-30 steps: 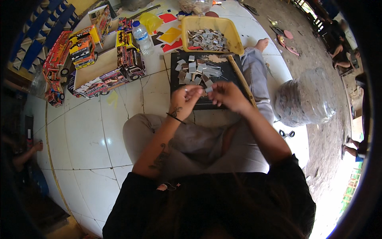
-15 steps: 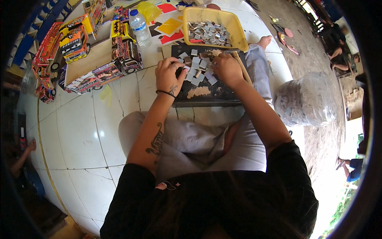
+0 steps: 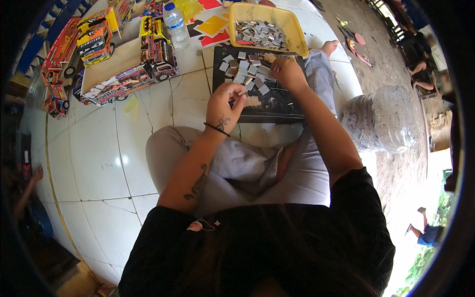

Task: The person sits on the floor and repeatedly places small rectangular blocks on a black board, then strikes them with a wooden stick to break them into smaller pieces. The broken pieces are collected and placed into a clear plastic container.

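A low black board lies before my crossed legs, with small square grey pieces scattered over it, some showing brown sides. My left hand hovers at the board's near left part, thumb and fingers drawn together; whatever is between them, if anything, is too small to make out. Over the far right part of the board is my right hand, fingers curled and pressed together, their tips hidden. A tan worn patch marks the board between the hands. Beyond it stands a yellow plastic basin holding many similar pieces.
To the left on white tiles stand colourful toy trucks, one with an open bed. A water bottle and red and yellow sheets lie farther back. On the right sits a plastic-wrapped bundle. Other people are at the edges.
My left hand has drawn back toward me and to the right, off the pile. My right hand has shifted slightly up and right. The pieces between them show more fully.
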A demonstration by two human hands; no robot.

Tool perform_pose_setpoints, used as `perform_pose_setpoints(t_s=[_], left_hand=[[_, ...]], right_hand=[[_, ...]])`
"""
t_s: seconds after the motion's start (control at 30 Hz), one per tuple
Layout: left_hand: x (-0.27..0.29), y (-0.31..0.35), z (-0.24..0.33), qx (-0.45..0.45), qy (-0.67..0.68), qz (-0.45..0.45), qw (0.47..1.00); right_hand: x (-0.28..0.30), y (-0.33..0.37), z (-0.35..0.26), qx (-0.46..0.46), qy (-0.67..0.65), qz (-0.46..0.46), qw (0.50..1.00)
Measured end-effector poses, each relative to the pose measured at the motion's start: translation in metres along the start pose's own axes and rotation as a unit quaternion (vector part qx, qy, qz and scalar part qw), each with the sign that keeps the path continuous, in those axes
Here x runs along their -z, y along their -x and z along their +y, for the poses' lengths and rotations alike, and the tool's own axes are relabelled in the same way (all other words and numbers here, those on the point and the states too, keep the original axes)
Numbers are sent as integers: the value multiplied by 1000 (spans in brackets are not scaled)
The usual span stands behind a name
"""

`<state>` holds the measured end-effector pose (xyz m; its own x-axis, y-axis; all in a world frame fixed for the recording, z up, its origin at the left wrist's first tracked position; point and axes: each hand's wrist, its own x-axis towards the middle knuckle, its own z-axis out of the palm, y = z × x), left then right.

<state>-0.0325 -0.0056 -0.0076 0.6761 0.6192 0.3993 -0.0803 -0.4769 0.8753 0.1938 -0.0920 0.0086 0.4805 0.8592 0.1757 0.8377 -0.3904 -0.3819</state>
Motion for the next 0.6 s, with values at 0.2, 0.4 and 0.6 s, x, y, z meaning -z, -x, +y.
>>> perform_pose_setpoints(t_s=[0.2,0.4,0.6], left_hand=[[-2,0,-15,-130,-118,-35,984],[-3,-3,-24,-148,-124,-45,980],[-3,-5,-24,-156,-106,-44,981]], right_hand=[[17,9,13,-97,-89,6,991],[19,20,19,-167,-155,-20,974],[20,26,9,-213,-248,-30,945]])
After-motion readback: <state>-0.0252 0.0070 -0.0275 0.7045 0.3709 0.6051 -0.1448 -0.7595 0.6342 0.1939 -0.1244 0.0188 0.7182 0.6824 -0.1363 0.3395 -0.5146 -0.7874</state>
